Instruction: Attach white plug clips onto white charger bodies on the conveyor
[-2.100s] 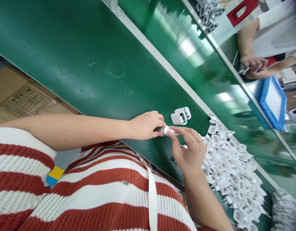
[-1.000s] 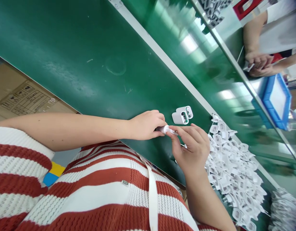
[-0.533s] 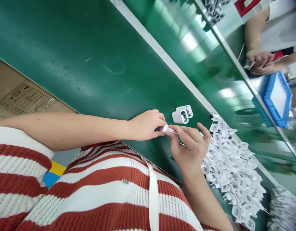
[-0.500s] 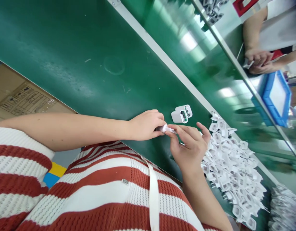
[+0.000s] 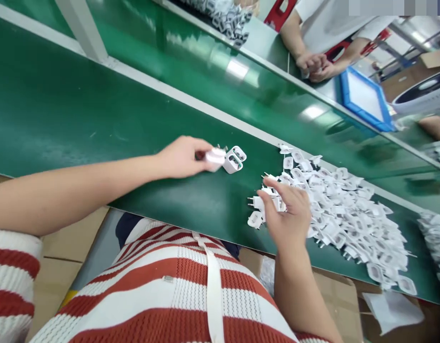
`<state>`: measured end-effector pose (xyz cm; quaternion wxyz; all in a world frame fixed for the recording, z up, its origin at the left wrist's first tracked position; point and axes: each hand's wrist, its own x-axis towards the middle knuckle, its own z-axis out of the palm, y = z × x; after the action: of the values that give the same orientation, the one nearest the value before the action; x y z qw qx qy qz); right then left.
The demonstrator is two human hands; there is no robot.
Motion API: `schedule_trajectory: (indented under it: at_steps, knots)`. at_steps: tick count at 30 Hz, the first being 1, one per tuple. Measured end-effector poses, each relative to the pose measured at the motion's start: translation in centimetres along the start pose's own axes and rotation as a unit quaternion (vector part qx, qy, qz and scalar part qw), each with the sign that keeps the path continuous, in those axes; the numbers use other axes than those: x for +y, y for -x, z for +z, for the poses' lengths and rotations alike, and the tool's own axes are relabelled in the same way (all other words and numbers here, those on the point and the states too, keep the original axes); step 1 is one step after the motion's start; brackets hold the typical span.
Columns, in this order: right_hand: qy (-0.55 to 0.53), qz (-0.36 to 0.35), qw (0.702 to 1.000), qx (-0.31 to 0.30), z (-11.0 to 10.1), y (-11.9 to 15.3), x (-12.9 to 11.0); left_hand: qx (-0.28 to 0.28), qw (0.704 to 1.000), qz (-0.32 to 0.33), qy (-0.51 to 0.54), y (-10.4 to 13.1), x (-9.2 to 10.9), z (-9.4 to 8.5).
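Observation:
My left hand (image 5: 186, 157) is closed on a white plug charger (image 5: 215, 159), which is smeared by motion. Right beside it stand two white charger housings (image 5: 231, 164), their open ends showing green circuit boards inside; I cannot tell whether the held one touches them. My right hand (image 5: 289, 212) is open, thumb and fingers apart, over the near left edge of a heap of white plug covers (image 5: 343, 205). A few covers with metal pins, such as one plug cover (image 5: 255, 219), lie by its thumb. Nothing shows between its fingers.
The green worktop (image 5: 134, 138) has a pale rail (image 5: 191, 101) along its far side. Beyond it are a blue tray (image 5: 366, 100) and a co-worker's hands (image 5: 315, 65). A bagged white pile (image 5: 434, 238) lies at far right. Cardboard boxes (image 5: 334, 297) stand below the near edge.
My hands have come apart from the white piece they both held. The left has carried it up to the housings, and the right has moved to the heap. The camera view has turned.

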<state>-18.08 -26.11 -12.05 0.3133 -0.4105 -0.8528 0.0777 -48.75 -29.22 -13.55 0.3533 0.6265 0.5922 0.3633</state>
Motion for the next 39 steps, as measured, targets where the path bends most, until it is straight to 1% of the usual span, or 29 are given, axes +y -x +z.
schedule_trajectory:
  at_steps: [1,2,3,4,6,7,9,10,12,13,14,15,16,17,18,19,20,21,22,23,24,25,27,29,32,34,37,39]
  knots:
    - [0.042,0.019,0.999,0.024,-0.6,0.4,1.4,0.048,0.999,-0.01,-0.018,-1.8,-0.7,-1.3]
    - [0.086,0.036,0.995,0.033,-1.0,0.8,2.6,0.097,0.994,-0.018,-0.043,-3.8,-1.6,-2.6]
    - [0.126,0.053,0.99,0.024,-1.1,1.0,3.7,0.147,0.986,-0.029,-0.069,-6.0,-2.6,-3.9]
    - [0.161,0.071,0.984,0.003,-1.1,1.0,4.4,0.188,0.977,-0.042,-0.09,-8.3,-3.6,-5.1]
    - [0.212,0.099,0.971,-0.047,-0.7,0.5,5.1,0.239,0.963,-0.064,-0.108,-12.8,-5.7,-7.0]
    - [0.219,0.119,0.966,-0.073,-0.4,0.1,5.2,0.265,0.954,-0.079,-0.112,-14.7,-6.6,-7.7]
    - [0.201,0.176,0.956,-0.123,0.0,-1.1,5.2,0.292,0.944,-0.103,-0.112,-17.6,-7.9,-8.9]
    - [0.181,0.209,0.95,-0.146,0.1,-1.6,5.2,0.292,0.943,-0.114,-0.109,-18.6,-8.4,-9.3]
    - [0.123,0.261,0.94,-0.179,-0.2,-2.4,5.3,0.273,0.947,-0.136,-0.1,-19.4,-8.8,-9.9]
    - [0.082,0.276,0.94,-0.184,-0.4,-2.6,5.4,0.264,0.948,-0.149,-0.098,-19.3,-8.7,-10.0]
    - [0.028,0.287,0.941,-0.176,-0.7,-2.7,5.5,0.268,0.944,-0.164,-0.101,-18.9,-8.5,-9.8]
    - [-0.04,0.298,0.941,-0.159,-1.1,-2.7,5.6,0.284,0.937,-0.171,-0.112,-18.3,-8.0,-9.5]
    - [-0.12,0.311,0.933,-0.135,-1.4,-2.6,5.6,0.308,0.929,-0.158,-0.126,-17.4,-7.4,-8.8]
    - [-0.206,0.328,0.915,-0.114,-1.6,-2.5,5.4,0.326,0.926,-0.129,-0.142,-16.2,-6.6,-7.9]
    - [-0.288,0.346,0.887,-0.101,-1.8,-2.5,5.2,0.334,0.925,-0.088,-0.157,-14.9,-5.7,-6.7]
    - [-0.361,0.361,0.854,-0.1,-2.0,-2.4,5.0,0.315,0.935,-0.033,-0.161,-13.4,-4.7,-5.3]
    - [-0.421,0.372,0.82,-0.11,-2.0,-2.4,4.6,0.27,0.95,0.006,-0.158,-11.8,-3.7,-3.8]
    - [-0.465,0.381,0.79,-0.123,-2.0,-2.4,4.3,0.21,0.966,0.031,-0.146,-10.2,-2.8,-2.2]
    - [-0.496,0.388,0.765,-0.134,-1.8,-2.4,3.9,0.139,0.982,0.04,-0.123,-8.7,-2.0,-0.5]
    - [-0.516,0.395,0.747,-0.142,-1.6,-2.4,3.5,0.078,0.991,0.034,-0.105,-7.4,-1.3,1.0]
    - [-0.527,0.398,0.736,-0.147,-1.4,-2.4,3.2,0.041,0.995,0.02,-0.09,-6.2,-0.7,2.5]
    - [-0.53,0.397,0.734,-0.152,-1.1,-2.4,2.9,0.03,0.996,0.003,-0.079,-5.4,-0.3,3.8]
    - [-0.522,0.377,0.747,-0.163,-0.4,-2.3,2.3,0.058,0.996,-0.021,-0.066,-4.5,0.2,5.6]
    - [-0.512,0.353,0.766,-0.164,0.1,-2.2,1.7,0.08,0.995,-0.015,-0.052,-4.1,0.3,6.5]
    - [-0.511,0.353,0.77,-0.145,0.4,-2.0,1.0,0.072,0.996,0.002,-0.052,-3.3,0.6,6.6]
    - [-0.503,0.358,0.776,-0.124,0.3,-1.8,0.6,0.068,0.995,-0.009,-0.069,-2.1,1.0,6.5]
    - [-0.486,0.331,0.805,-0.084,0.3,-1.5,0.0,0.058,0.996,-0.029,-0.068,0.0,1.4,6.4]
    - [-0.485,0.293,0.821,-0.071,0.5,-1.5,-0.3,0.059,0.997,-0.021,-0.042,1.0,1.3,6.6]
